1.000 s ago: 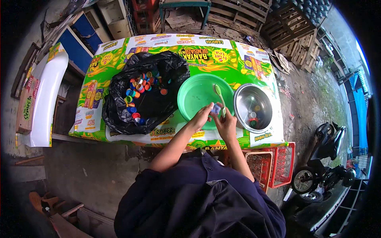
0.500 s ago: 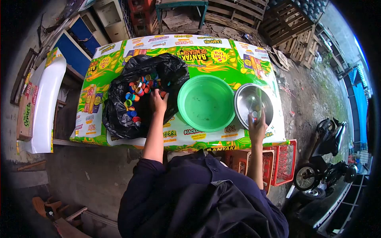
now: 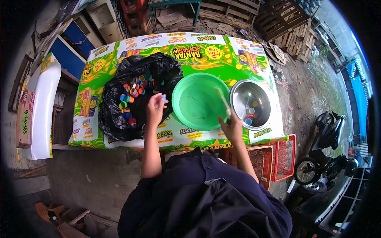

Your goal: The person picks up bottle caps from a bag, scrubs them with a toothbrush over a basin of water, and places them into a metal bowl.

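My left hand (image 3: 156, 108) pinches a bottle cap (image 3: 162, 97) between thumb and fingers, above the right edge of a black plastic bag (image 3: 113, 85). Inside the opened bag lie many coloured bottle caps (image 3: 135, 90), red, blue, green and orange. My right hand (image 3: 232, 127) grips a slim pale stick (image 3: 223, 99), blurred by motion, whose far end reaches over the green basin (image 3: 178, 113). The basin seems to hold water with dark specks. Right of it, a metal bowl (image 3: 239, 99) contains several caps (image 3: 251, 117).
A table with a printed green and white cover (image 3: 206, 65) carries the bag, basin and bowl. Red crates (image 3: 285, 160) stand by its front right edge. A motorcycle (image 3: 323, 158) is farther right, and wooden pallets (image 3: 285, 20) are behind.
My left hand has come up out of the bag with a cap. My right hand has moved left from the metal bowl to the basin's edge, still with the stick; caps now show in the bowl.
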A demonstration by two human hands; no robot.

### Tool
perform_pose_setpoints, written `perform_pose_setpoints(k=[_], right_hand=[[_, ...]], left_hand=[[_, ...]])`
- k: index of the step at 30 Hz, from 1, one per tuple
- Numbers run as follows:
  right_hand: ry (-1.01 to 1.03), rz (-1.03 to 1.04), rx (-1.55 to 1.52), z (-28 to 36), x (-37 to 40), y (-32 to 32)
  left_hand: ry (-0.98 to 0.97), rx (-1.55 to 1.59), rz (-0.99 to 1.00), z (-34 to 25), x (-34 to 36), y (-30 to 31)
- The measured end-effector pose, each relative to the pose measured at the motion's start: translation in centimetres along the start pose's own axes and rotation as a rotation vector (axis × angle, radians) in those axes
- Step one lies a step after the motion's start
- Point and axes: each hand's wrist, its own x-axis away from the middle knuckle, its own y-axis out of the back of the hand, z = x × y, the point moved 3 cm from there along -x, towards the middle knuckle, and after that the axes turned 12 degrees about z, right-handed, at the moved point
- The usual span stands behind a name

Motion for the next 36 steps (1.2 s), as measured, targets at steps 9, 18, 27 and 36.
perform_pose_setpoints(k=[9,18,27,36], right_hand=[[0.285,0.147,-0.15,5.3,-2.1,-2.8],[0.285,0.17,0.175,4.7,-2.0,-1.1],[0.274,0.26,0.135,5.1,-2.6,-0.2],[0.326,0.286,0.078,5.3,-2.7,0.6]], left_hand=[[0.004,0.27,0.586,-3.6,2.3,-10.1],[0.249,0.607,0.513,0.5,2.7,-12.2],[0.403,0.858,0.47,0.2,2.7,-11.8],[0.367,0.858,0.557,-0.7,2.2,-11.6]])
